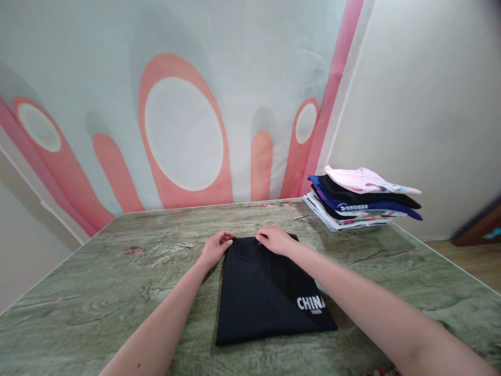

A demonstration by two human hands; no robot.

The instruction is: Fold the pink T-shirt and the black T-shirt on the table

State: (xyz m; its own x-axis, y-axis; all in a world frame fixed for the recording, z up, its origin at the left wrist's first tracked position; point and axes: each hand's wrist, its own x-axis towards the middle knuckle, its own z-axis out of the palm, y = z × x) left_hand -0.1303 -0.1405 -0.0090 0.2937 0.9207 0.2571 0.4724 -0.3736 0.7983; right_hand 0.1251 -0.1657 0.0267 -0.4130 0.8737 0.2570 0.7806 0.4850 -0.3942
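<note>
A black T-shirt [262,297] lies on the table, folded into a neat rectangle with its collar at the far edge. White "CHINA" lettering shows near its lower right corner, the last letter partly covered by my right forearm. My left hand [217,247] is closed on the shirt's far left corner beside the collar, thumb and fingers together. At the right side of the collar, my right hand [274,239] pinches the far edge, and the back of the hand hides part of the fabric there.
A stack of folded clothes [360,201] stands at the table's far right edge, a pink garment on top. The wood-patterned table [117,282] meets a wall hanging [183,130] with orange shapes at the back. A dark brown object [479,224] is on the floor at right.
</note>
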